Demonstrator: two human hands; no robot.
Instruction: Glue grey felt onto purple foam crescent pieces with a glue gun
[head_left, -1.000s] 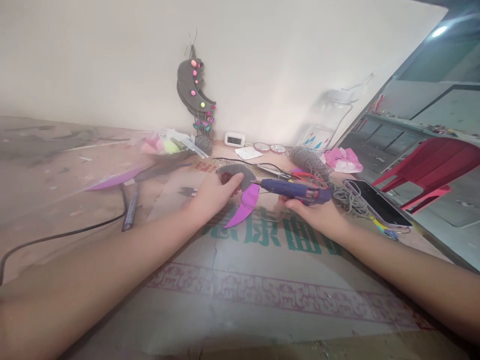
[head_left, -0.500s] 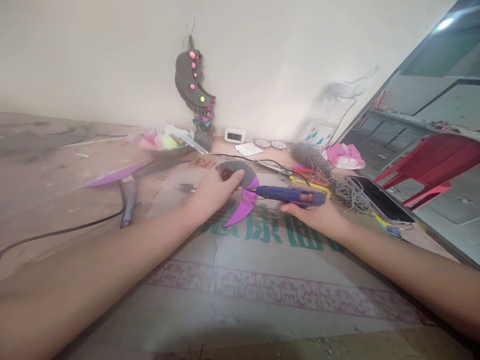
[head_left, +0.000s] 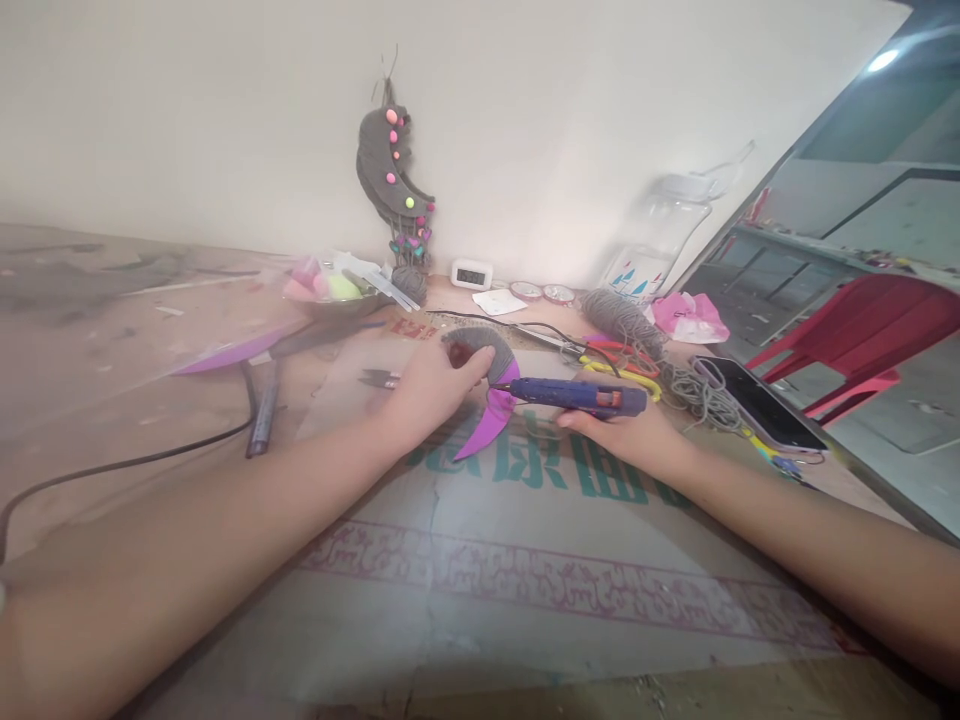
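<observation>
The left forearm reaches in from the lower left corner, slanting up toward the middle of the table (head_left: 67, 440). The left hand (head_left: 435, 390) pinches a crescent (head_left: 486, 425), its thumb pressed on the grey yarn-wrapped part and its other fingers curled around behind. The crescent's bare purple tip points down and to the left, above a cardboard sheet (head_left: 480, 635) printed with green characters and a red patterned band.

The right forearm comes in from the lower right. The right hand (head_left: 634, 430) grips a blue glue gun (head_left: 562, 394), its thumb along the lower side; the rest of that grip is mostly hidden. The gun lies nearly level, its nozzle pointing left at the purple part, close to where the grey yarn ends. Whether the nozzle touches it, I cannot tell.

Toward the back left, a bowl (head_left: 335, 308) holds pink and yellow-green pieces, with pale sticks (head_left: 375, 280) lying across its right side. They are too blurred to count. Near the wall at the right stands a clear bottle (head_left: 671, 222) with blue and red triangles on its lower part; its contents are unclear. Just beside it is a crumpled pink bag (head_left: 690, 317), and 2 round spools (head_left: 541, 293) lie between the bottle and a white clock (head_left: 472, 274).
</observation>
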